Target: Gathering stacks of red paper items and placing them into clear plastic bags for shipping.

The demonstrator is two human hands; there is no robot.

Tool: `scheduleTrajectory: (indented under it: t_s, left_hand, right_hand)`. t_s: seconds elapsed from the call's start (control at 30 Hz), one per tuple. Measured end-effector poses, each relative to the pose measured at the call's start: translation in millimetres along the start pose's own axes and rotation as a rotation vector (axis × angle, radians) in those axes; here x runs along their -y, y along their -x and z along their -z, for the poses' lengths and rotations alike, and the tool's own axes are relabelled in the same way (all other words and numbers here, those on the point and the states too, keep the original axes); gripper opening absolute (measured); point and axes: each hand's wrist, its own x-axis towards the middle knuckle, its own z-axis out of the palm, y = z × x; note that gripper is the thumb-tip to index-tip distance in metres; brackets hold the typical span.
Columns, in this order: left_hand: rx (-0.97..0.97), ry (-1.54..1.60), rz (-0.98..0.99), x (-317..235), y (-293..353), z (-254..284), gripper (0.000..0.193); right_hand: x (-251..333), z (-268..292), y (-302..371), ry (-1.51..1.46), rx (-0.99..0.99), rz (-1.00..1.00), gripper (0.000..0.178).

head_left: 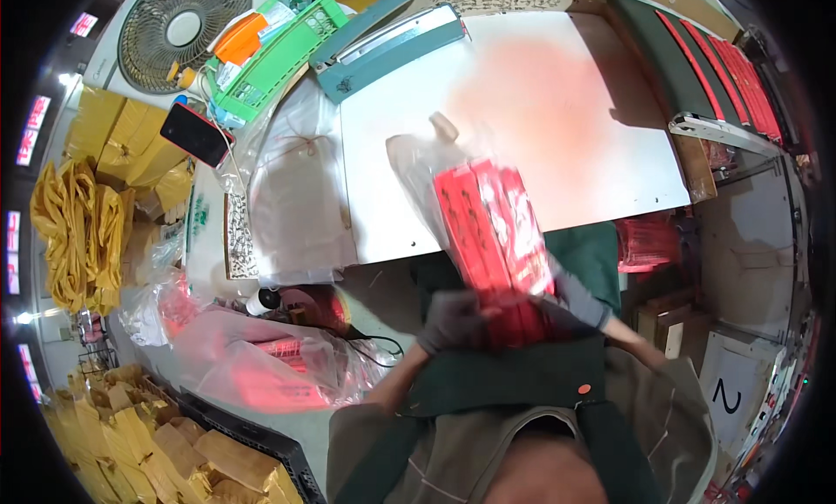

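Note:
A bundle of long, flat red packs (477, 230) stands up in front of my body, partly inside a clear plastic bag (409, 160). Its upper part reaches over the front edge of the white table. My left hand (451, 321), in a grey glove and smeared by motion, grips the bundle's lower left corner. On the other side my right hand (576, 297), also gloved in grey, holds the lower right edge. Its fingers are partly hidden by the bundle. A small tan piece (443, 127) is on the table beside the bag's opening.
A teal metal box (392, 55) sits at the table's far left edge, near a green crate (279, 55), a fan (183, 29) and a phone (196, 134). Red strips lie on a dark green ledge (662, 64) at right. Bagged red packs (279, 365) fill the lower left.

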Motion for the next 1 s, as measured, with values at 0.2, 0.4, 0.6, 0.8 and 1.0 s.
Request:
scheduleTrajectory:
  t_s: [0.2, 0.4, 0.6, 0.8, 1.0]
  left_hand:
    - [-0.084, 0.461, -0.083, -154, -103, 128, 0.003]
    - [-0.195, 0.211, -0.421, -252, -143, 184, 0.020]
    - [-0.093, -0.785, -0.822, -212, -160, 171, 0.023]
    - [-0.048, -0.876, -0.675, -241, -149, 161, 0.028]
    - [-0.024, 0.008, -0.560, -178, -167, 166, 0.060]
  right_hand:
    - [120, 99, -63, 1.060, -0.123, 0.399, 0.037]
    - [232, 132, -82, 1.030, -0.367, 0.805, 0.012]
    - [247, 124, -107, 1.018, -0.247, 0.606, 0.041]
    - [216, 85, -152, 1.276, 0.109, 0.605, 0.044]
    - [241, 78, -212, 0.968, -0.219, 1.120, 0.031]
